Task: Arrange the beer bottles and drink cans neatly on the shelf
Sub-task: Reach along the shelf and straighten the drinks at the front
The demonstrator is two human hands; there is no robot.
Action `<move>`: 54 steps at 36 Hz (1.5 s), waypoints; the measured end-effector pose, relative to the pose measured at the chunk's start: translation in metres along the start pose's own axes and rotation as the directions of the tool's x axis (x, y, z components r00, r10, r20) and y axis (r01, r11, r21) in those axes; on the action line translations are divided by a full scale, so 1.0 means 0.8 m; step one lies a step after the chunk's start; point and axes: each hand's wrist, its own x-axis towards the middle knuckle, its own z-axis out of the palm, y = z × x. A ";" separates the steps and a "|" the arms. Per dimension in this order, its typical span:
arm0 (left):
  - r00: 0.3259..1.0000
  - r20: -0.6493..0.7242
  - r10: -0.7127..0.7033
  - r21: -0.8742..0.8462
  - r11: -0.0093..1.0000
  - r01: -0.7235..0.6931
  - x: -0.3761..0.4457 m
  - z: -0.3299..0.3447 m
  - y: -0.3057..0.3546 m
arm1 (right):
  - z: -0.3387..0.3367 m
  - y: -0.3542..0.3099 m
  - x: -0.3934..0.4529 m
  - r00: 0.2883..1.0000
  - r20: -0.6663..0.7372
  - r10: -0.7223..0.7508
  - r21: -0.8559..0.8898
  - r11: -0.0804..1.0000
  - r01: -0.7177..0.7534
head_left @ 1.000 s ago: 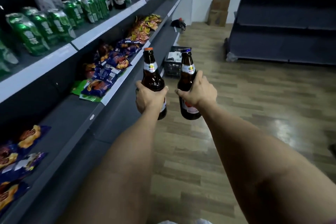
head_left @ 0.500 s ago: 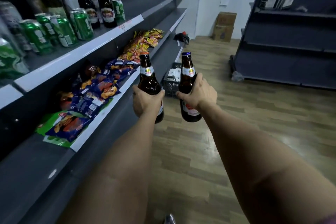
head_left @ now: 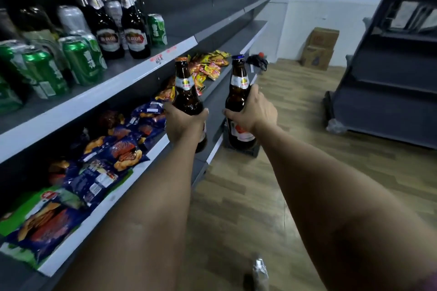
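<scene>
My left hand (head_left: 183,123) grips a brown beer bottle with an orange cap (head_left: 185,87), held upright in front of the shelf edge. My right hand (head_left: 254,111) grips a second brown bottle with a blue cap (head_left: 237,90), also upright, a little to the right over the aisle. On the upper shelf (head_left: 99,99) to the left stand dark beer bottles (head_left: 133,28) and several green cans (head_left: 81,59), with a silver can (head_left: 71,19) behind them.
Snack bags (head_left: 111,149) fill the lower shelf, yellow packets (head_left: 208,66) lie farther along. A dark crate (head_left: 241,149) sits on the wooden floor behind the bottles. Cardboard boxes (head_left: 320,47) stand by the far wall. Another dark shelf unit (head_left: 387,73) lines the right side.
Both hands have carried the bottles forward along the aisle and slightly upward, nearer the upper shelf. The shelved bottles and cans now appear closer.
</scene>
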 end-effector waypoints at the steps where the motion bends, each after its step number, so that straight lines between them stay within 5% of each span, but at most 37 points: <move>1: 1.000 -0.021 -0.007 -0.006 1.000 0.006 0.012 0.012 0.005 | 0.004 0.003 0.020 1.000 0.002 -0.019 0.006 1.000 0.019; 18: 0.938 -0.347 -0.017 0.043 0.998 0.034 0.204 0.133 0.136 | 0.039 -0.032 0.338 0.945 0.041 -0.325 0.197 0.930 0.312; 30: 0.851 -0.523 0.044 0.061 0.998 -0.015 0.350 0.161 0.159 | 0.079 -0.102 0.482 0.895 -0.067 -0.441 0.327 0.838 0.437; 54: 0.850 -0.513 0.117 0.053 0.993 -0.105 0.517 0.248 0.214 | 0.144 -0.172 0.688 0.895 -0.051 -0.442 0.419 0.804 0.421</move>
